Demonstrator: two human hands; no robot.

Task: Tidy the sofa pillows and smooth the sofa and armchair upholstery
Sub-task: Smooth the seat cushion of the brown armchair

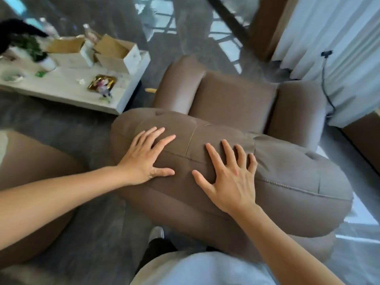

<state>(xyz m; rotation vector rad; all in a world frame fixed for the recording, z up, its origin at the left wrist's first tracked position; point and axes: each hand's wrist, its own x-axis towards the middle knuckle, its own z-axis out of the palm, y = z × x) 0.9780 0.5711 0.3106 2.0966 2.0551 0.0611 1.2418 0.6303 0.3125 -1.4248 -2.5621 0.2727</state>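
I stand behind a brown upholstered armchair [287, 177] and look down over the top of its padded backrest. Its seat cushion [234, 103] and two rounded armrests lie beyond. My left hand [147, 156] lies flat on the left part of the backrest top, fingers spread. My right hand [230, 175] lies flat just right of the centre seam, fingers spread too. Neither hand holds anything. No pillows are in sight.
A pale low table [67, 87] at the upper left carries open cardboard boxes [111, 52], bottles, a plant and a small gold tray. Another brown seat [30, 182] sits at the left. White curtains [337, 48] and a hanging black cable [327, 85] are at the right. The floor is grey.
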